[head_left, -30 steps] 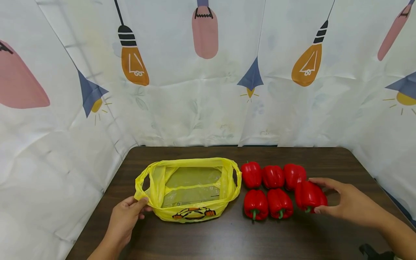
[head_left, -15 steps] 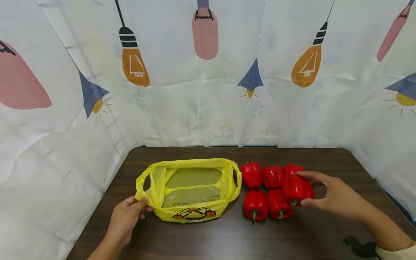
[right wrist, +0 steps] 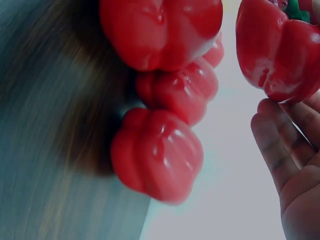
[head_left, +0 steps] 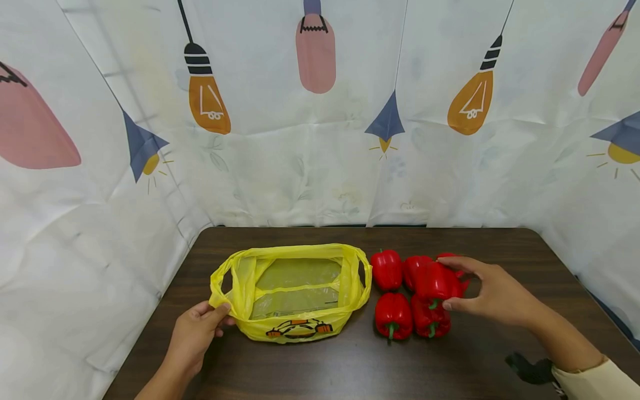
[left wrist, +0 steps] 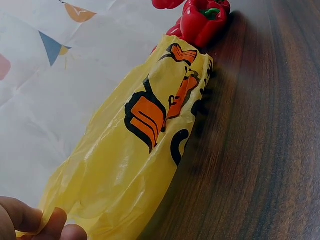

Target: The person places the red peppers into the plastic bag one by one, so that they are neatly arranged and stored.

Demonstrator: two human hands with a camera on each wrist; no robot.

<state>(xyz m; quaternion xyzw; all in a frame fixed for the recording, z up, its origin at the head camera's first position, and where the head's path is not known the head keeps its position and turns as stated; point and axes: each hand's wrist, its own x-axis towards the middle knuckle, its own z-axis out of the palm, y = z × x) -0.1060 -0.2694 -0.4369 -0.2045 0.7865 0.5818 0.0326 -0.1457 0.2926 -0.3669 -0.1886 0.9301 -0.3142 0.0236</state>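
My left hand (head_left: pixel 197 332) pinches the near left corner of a yellow plastic bag (head_left: pixel 247 329), which sits with its mouth spread wide. In the left wrist view, thumb and fingers nip the bag's thin edge. A glossy red bell pepper (head_left: pixel 433 281) with a green stem is held up in my right hand (head_left: pixel 492 293), between thumb and fingertips. It overlaps other bell peppers in the head view, partly hiding those behind. The right wrist view shows this pepper (right wrist: pixel 275 55) raised above the tabletop, fingers beneath it. Nothing shows inside the bag.
Several more red bell peppers stand in two rows right of the bag, including a back-left pepper (head_left: pixel 386 270) and a front-left pepper (head_left: pixel 393 315). The dark wooden table (head_left: pixel 330 369) is backed by a white printed cloth (head_left: pixel 310 161). A black strap end (head_left: pixel 529 369) hangs by the right wrist.
The right hand has carried its bell pepper leftward, from the right end of the rows to over the middle of the group. The left hand keeps its hold on the bag.
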